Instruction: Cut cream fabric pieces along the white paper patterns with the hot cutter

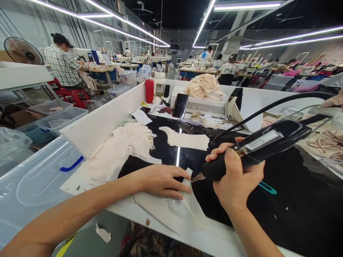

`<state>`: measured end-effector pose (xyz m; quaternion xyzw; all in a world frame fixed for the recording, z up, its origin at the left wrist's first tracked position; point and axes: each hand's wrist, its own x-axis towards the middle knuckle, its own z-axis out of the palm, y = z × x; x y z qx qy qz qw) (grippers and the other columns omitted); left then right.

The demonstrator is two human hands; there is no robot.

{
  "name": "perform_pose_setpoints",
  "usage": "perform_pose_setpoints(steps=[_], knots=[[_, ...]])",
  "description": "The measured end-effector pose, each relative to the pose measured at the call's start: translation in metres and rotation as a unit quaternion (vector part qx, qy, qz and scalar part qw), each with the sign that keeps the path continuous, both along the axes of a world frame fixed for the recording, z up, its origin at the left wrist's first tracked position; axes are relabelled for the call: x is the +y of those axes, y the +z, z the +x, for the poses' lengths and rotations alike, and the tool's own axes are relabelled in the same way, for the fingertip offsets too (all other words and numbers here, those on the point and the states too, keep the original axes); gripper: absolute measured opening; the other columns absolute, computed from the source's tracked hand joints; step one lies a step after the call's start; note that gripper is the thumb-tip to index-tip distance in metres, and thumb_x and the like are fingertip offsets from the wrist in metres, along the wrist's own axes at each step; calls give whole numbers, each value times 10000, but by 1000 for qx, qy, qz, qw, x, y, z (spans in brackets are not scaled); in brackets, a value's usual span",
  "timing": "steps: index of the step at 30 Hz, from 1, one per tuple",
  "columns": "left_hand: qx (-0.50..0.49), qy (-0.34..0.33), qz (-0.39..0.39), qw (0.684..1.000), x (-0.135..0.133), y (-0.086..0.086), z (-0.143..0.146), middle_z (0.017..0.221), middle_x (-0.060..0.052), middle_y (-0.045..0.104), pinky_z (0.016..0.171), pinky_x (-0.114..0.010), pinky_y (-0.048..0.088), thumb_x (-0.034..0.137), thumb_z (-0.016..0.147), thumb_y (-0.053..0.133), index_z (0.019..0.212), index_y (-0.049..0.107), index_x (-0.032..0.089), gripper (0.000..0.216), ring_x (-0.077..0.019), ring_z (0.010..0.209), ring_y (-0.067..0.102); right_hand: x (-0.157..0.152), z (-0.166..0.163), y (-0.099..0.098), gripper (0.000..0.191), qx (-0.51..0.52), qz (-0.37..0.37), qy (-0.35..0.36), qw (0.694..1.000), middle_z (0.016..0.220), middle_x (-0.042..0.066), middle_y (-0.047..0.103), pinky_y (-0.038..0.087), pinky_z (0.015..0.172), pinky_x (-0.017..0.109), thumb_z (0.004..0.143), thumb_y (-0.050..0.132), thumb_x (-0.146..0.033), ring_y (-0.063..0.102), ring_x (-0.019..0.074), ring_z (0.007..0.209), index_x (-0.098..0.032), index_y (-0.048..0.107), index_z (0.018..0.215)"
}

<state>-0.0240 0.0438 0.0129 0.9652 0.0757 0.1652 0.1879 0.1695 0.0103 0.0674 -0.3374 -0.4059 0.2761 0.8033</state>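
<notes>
My left hand (162,181) lies flat, fingers slightly spread, pressing a thin, pale cloth piece (195,210) partly over a glossy black sheet (294,200). My right-hand fingers wrap a smooth, rounded black tool (264,148), its tapered metal tip (197,177) at the cloth. Apparent step: edge work; the next move calls for steady pressure and fine tip control.

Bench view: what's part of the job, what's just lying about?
Likely the job: pale piece under the left hand; black handheld tool in the right hand; probably the heaped pale pieces.

Seemingly lying about: phone, red cup, lidded jar, teal item.
</notes>
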Motion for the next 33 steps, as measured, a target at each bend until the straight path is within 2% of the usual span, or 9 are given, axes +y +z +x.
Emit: perform_pose_setpoints(steps=[5,8,14,18,21,24,26,29,33], knots=[[8,18,-38,999,1,4,-1,1449,-143,625,1144,-367,474,327,1070,579,1377,690,222,343,-282,1352,591,2,7,-2,407,-32,8,-3,999,778,-68,663,555,591,312,825,828,-356,614,132,577,-249,567,1118],[11,73,-75,994,-1,6,2,1402,-118,660,1112,-337,484,304,1100,512,1414,653,204,358,-247,1296,623,1,15,-1,419,-67,7,-16,998,810,-58,672,552,632,325,823,852,-394,623,136,601,-246,571,1096],[11,155,-27,987,-6,0,13,1278,-130,672,1023,-352,511,292,1077,560,1301,713,173,296,-254,1178,631,-4,38,4,412,-148,-46,-39,987,983,4,714,568,796,390,832,837,-454,677,195,805,-262,576,1087],[19,176,-5,984,-4,2,12,1117,-94,684,936,-317,524,266,1092,512,1129,753,183,257,-217,1057,643,-10,58,1,621,-265,-86,-110,954,1166,71,689,546,926,491,827,809,-522,654,274,1048,-257,595,1346],[11,191,-13,981,-5,10,9,1049,-67,678,905,-284,524,256,1084,524,1061,752,183,240,-186,984,656,-20,73,-9,734,-279,-15,-238,930,1316,102,615,496,1032,531,842,810,-450,593,309,1227,-275,522,1494],[-32,195,-48,979,-10,23,10,1027,-53,683,881,-257,523,214,1039,595,1030,763,184,171,-169,946,672,-29,80,-25,387,-271,53,-304,912,1060,48,686,506,988,440,847,812,-346,665,250,1014,-268,719,1214],[-69,180,-70,979,-16,35,16,1013,-52,692,868,-244,525,181,1010,632,1015,773,183,142,-165,941,684,-29,78,-33,201,-334,17,-175,926,924,36,726,559,830,364,891,754,-400,699,223,851,-255,766,1029],[-138,143,-96,975,-30,53,29,999,-64,710,883,-245,540,192,989,678,986,785,185,107,-173,960,696,-25,66,-35,352,-303,-104,71,944,848,50,766,602,699,334,921,676,-564,734,228,760,-233,781,976],[-204,92,-134,965,-48,76,40,996,-88,721,911,-266,565,212,979,699,941,791,182,104,-187,985,704,-24,46,-31,495,-230,-174,329,899,840,79,761,625,768,403,913,628,-684,730,256,818,-219,794,928]])
